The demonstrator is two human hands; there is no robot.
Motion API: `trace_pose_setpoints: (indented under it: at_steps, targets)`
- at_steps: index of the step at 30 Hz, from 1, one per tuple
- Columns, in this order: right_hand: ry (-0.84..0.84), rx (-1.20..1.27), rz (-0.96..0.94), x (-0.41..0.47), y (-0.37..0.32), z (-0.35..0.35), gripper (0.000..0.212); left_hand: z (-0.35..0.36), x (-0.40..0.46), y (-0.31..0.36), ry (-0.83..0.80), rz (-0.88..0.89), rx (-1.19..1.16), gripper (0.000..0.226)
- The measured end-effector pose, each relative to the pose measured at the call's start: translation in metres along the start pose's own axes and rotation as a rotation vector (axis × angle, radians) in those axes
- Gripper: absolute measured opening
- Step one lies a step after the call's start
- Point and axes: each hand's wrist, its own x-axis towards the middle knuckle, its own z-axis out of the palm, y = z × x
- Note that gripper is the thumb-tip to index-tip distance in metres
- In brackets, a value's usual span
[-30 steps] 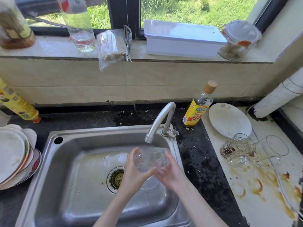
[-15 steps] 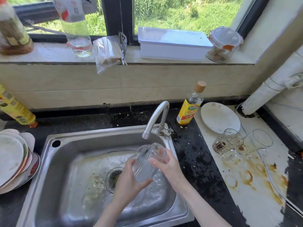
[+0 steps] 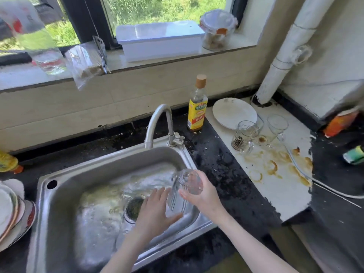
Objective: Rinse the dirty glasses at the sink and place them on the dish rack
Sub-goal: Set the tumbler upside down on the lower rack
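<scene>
Over the right half of the steel sink (image 3: 65, 186), my right hand (image 3: 204, 196) grips a clear glass (image 3: 183, 188), tipped with its mouth pointing down and left. My left hand (image 3: 155, 209) hangs beside the glass with fingers spread, apart from it or just brushing it. The tap (image 3: 157, 123) stands above; water and brown residue lie in the basin around the drain (image 3: 135, 208). Dirty glass mugs (image 3: 244, 136) and another clear glass (image 3: 275, 127) wait on the stained white board (image 3: 279, 184) to the right.
A yellow-labelled oil bottle (image 3: 197, 107) and a white plate (image 3: 232, 113) stand behind the mugs. Stacked plates (image 3: 11, 213) sit left of the sink. Bottles, a bag, a white box (image 3: 159, 42) and a jar line the windowsill. A white pipe (image 3: 283, 54) rises at the right.
The glass has tipped further over and shifted right in my right hand. My left hand has let go of it and opened. The view has swung right.
</scene>
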Motion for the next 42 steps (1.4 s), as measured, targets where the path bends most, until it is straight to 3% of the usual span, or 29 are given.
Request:
trace_pose_setpoints:
  at_steps: [6,14,21,23,29,34,42]
  targets:
    - [0.195,-0.061,-0.041,-0.099,0.031,-0.044,0.069,0.02,-0.054,0.047,0.159,0.253,0.138,0.063]
    - [0.58,0.015,-0.017,-0.314,0.08,-0.102,0.057,0.066,-0.156,0.166,0.062,0.622,0.289,0.067]
    - [0.96,0.062,0.132,-0.506,0.114,-0.134,0.077,0.109,-0.255,0.274,-0.049,0.997,0.27,0.052]
    - [1.067,0.09,0.144,-0.547,0.12,-0.142,0.075,0.12,-0.277,0.306,-0.075,1.103,0.265,0.049]
    - [1.336,0.141,0.163,-0.642,0.134,-0.182,0.076,0.167,-0.327,0.415,-0.166,1.387,0.303,0.051]
    - [1.502,0.108,0.185,-0.713,0.147,-0.243,0.054,0.2,-0.357,0.529,-0.155,1.599,0.241,0.055]
    - [1.698,0.088,0.21,-0.799,0.177,-0.362,0.045,0.253,-0.373,0.7,-0.211,1.735,0.219,0.057]
